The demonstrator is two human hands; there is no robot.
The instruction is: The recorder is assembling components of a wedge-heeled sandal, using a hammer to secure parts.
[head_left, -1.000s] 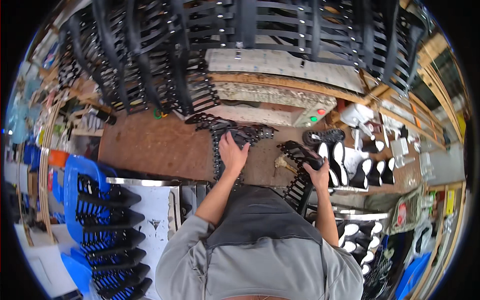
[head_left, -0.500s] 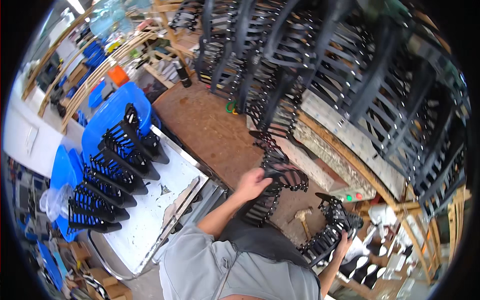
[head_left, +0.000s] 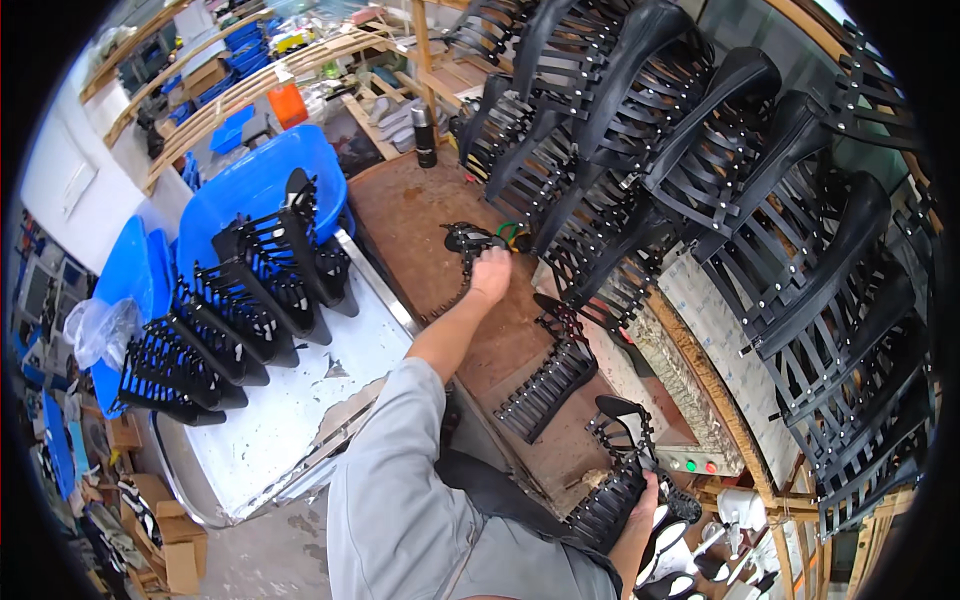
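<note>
My left hand (head_left: 490, 274) reaches across the brown bench, its fingers closed on a black strappy sandal (head_left: 465, 240) near the green-handled scissors (head_left: 509, 231). A second black sandal (head_left: 548, 392), tall and ladder-like with many straps, lies on the bench between my two hands. At the bench's near right end, my right hand (head_left: 645, 497) is closed on another black strappy sandal (head_left: 606, 505), held low by my body. The palm side of each hand is hidden.
Many black studded sandals (head_left: 735, 150) are piled high along the right. On the left, a white metal table (head_left: 285, 425) bears a row of them beside a blue tub (head_left: 325, 160). A dark thermos (head_left: 424, 137) stands at the bench's far end. Red and green buttons (head_left: 700, 466) sit at the right.
My left hand has moved away from me along the bench with a sandal, leaving another lying behind it. My right hand keeps its sandal. The view has shifted.
</note>
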